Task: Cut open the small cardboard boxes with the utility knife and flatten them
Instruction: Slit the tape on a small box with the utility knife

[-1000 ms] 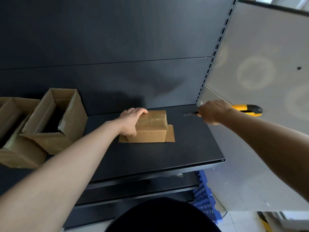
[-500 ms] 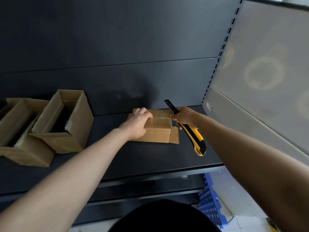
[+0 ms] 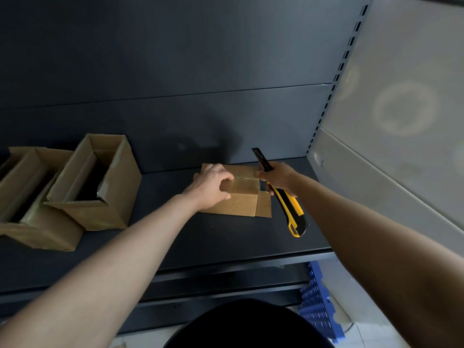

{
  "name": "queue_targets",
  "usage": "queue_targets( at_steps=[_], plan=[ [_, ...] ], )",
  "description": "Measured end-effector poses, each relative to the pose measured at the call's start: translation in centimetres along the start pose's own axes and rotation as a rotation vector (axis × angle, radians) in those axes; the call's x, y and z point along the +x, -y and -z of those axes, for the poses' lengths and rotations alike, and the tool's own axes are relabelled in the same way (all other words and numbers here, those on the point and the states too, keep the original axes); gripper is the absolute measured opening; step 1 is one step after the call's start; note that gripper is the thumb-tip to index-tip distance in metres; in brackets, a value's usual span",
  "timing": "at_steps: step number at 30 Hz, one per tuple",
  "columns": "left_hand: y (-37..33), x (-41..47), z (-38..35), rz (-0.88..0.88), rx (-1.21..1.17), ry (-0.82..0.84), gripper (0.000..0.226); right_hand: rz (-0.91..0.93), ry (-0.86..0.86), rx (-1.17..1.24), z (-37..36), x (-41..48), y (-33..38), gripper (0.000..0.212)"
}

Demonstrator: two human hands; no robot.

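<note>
Head camera: where is the small cardboard box (image 3: 242, 197)?
It sits on the dark shelf (image 3: 226, 244), about mid-width, close to the back panel. One flap lies flat on the shelf at its right side, and a dark seam line runs across its top.

Which hand has it?
The left hand (image 3: 212, 184). Its fingers curl over the top left edge and the thumb presses the near face, so it is grasping the box.

And the right hand (image 3: 276, 178)?
Clenched round the utility knife (image 3: 288, 207), near the blade end, right at the box's far right corner. The dark blade sticks up and away past the knuckles. The yellow-and-black handle trails toward the person over the shelf; whether it touches the shelf, I cannot tell.

Is the blade in the cardboard?
No, its tip points clear above the box.

Anything else on the shelf?
Two open cardboard boxes at the left, a nearer one (image 3: 100, 187) leaning on a second (image 3: 35, 209) at the frame's edge. A blue crate (image 3: 319, 305) shows below the shelf at the right.
</note>
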State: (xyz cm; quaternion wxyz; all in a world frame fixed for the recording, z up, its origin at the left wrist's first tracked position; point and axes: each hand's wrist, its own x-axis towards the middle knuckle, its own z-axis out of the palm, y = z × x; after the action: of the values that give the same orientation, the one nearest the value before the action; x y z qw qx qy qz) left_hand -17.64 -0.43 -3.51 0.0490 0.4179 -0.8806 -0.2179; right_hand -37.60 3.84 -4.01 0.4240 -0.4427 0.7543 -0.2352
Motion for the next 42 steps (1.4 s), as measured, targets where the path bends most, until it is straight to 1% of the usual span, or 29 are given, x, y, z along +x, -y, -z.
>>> queue_targets(
  at_steps=[2, 5, 10, 14, 20, 23, 26, 28, 30, 32, 34, 35, 37, 38, 39, 42],
  plan=[
    [0.0, 0.1, 0.2, -0.009, 0.0, 0.021, 0.045, -0.007, 0.019, -0.007, -0.4, 0.1, 0.2, 0.014],
    [0.1, 0.3, 0.4, -0.011, 0.007, 0.063, 0.047, -0.032, 0.025, 0.049, -0.6, 0.3, 0.6, 0.012],
    [-0.6, 0.8, 0.3, -0.023, 0.061, 0.077, 0.041, -0.054, 0.008, 0.068, -0.6, 0.7, 1.0, 0.02],
    [-0.9, 1.2, 0.2, -0.002, 0.058, 0.088, 0.037, -0.054, 0.012, 0.104, -0.8, 0.7, 0.7, 0.019],
    [-0.9, 1.7, 0.5, -0.008, 0.06, 0.127, 0.035, -0.014, 0.033, 0.098, -0.7, 0.6, 0.4, 0.02],
    [-0.8, 1.7, 0.5, -0.02, 0.075, 0.139, 0.036, 0.008, 0.06, 0.06, -0.3, 0.1, -0.1, 0.028],
    [-1.1, 2.2, 0.5, 0.008, 0.114, 0.173, 0.036, -0.026, 0.005, -0.011, 0.7, -0.4, -1.1, 0.033],
    [-1.4, 2.7, 0.8, 0.023, 0.189, 0.145, 0.042, -0.06, -0.031, -0.047, 1.4, -0.7, -1.8, 0.038],
    [-1.5, 3.0, 0.7, 0.021, 0.235, 0.104, 0.046, -0.106, 0.014, -0.048, 2.1, -1.1, -2.4, 0.04],
    [-1.3, 3.2, 0.3, 0.019, 0.187, 0.121, 0.047, -0.153, 0.079, -0.022, 2.7, -1.6, -3.2, 0.039],
    [-1.1, 3.5, 0.1, 0.015, 0.133, 0.14, 0.048, -0.185, 0.108, 0.003, 3.0, -1.9, -3.7, 0.04],
    [-0.9, 3.7, 0.1, 0.012, 0.125, 0.145, 0.055, -0.189, 0.119, 0.008, 3.0, -2.0, -3.8, 0.04],
    [-0.8, 4.0, 0.1, 0.014, 0.136, 0.186, 0.09, -0.189, 0.134, 0.021, 2.8, -2.1, -4.0, 0.04],
    [-0.7, 4.1, 0.1, 0.021, 0.146, 0.205, 0.101, -0.188, 0.133, 0.024, 2.8, -2.1, -4.0, 0.04],
    [-0.6, 4.1, 0.0, 0.025, 0.156, 0.214, 0.106, -0.186, 0.128, 0.022, 2.7, -2.0, -3.9, 0.04],
    [-0.3, 4.0, -0.2, 0.038, 0.15, 0.224, 0.107, -0.183, 0.113, 0.005, 2.8, -2.1, -3.7, 0.041]
  ],
)
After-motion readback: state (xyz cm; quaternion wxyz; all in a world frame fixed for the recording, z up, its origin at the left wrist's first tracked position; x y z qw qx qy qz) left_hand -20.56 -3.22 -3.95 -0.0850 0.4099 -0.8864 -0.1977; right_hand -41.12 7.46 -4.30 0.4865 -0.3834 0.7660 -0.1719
